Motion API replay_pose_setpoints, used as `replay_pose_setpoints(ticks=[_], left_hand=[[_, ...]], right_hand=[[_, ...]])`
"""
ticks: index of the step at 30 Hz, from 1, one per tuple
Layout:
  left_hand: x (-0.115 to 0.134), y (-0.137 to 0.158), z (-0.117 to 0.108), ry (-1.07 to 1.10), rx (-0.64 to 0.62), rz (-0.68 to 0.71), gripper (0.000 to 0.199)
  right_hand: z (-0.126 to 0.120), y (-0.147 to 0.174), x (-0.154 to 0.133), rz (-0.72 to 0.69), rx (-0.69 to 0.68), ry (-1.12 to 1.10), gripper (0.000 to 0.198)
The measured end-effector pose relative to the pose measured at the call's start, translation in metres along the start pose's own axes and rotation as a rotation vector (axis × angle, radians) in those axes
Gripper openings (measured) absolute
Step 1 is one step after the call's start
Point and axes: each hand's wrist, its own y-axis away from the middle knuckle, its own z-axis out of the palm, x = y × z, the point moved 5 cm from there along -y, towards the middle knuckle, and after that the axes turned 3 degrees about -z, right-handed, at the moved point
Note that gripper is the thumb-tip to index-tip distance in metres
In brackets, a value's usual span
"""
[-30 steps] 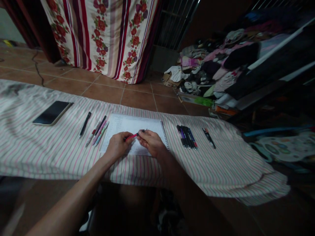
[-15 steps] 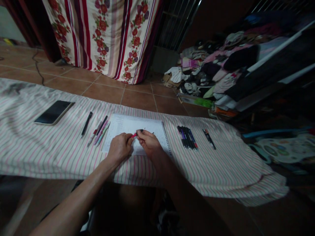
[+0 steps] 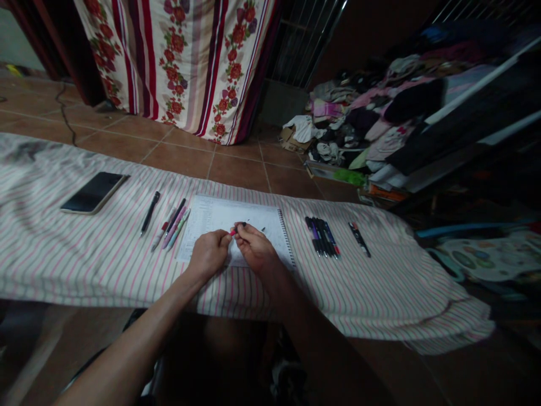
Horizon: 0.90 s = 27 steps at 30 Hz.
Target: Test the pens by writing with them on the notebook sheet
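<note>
Held the pink part of a pink-and-black pen (image 3: 233, 232) in the closed left grip (image 3: 209, 252) and pinched its black part in the right grip (image 3: 256, 248), over a spiral notebook (image 3: 220, 213). Left of the left grip, saw a cluster of pens (image 3: 172, 229), a black pen (image 3: 150, 213) and, well apart, a phone (image 3: 93, 193); right of the right grip, a row of dark pens (image 3: 322, 238), all on striped cloth (image 3: 114, 248).

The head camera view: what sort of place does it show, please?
Probably a room in a home: a flowered curtain hangs by a tiled floor, and a heap of what looks like clothes lies at the back right.
</note>
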Motion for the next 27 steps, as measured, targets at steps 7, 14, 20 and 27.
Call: replay_pose_setpoints(ticks=[7, 14, 20, 27], left_hand=[[0.005, 0.007, -0.002, -0.109, 0.154, 0.075, 0.031], [0.002, 0.007, -0.001, 0.032, 0.129, 0.053, 0.032], [-0.007, 0.004, -0.002, 0.241, 0.090, -0.041, 0.031], [-0.004, 0.007, 0.000, 0.242, 0.128, -0.002, 0.031]], right_hand=[[0.005, 0.004, 0.002, -0.021, 0.080, 0.058, 0.022], [0.004, 0.001, -0.002, -0.073, 0.125, 0.113, 0.020], [0.009, 0.004, -0.008, -0.001, 0.028, 0.092, 0.015], [0.009, 0.002, -0.003, 0.013, 0.065, 0.060, 0.020]])
